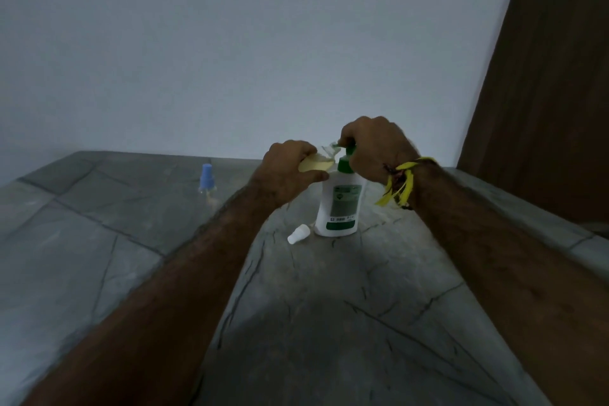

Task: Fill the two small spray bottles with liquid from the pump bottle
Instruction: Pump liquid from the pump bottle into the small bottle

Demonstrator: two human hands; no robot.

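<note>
Over the pump bottle (339, 204), right hand (379, 148) grips its pump; left hand (286, 168) holds a spray bottle (314, 164).

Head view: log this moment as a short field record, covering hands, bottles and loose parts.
left hand: holds a small bottle with yellowish liquid tilted under the pump spout
right hand: on the green pump head
pump bottle: white, upright on the grey stone counter
white cap: lying on the counter by the pump bottle's base
blue-capped spray bottle: upright, capped, apart to the left
fill level: cannot tell
</note>
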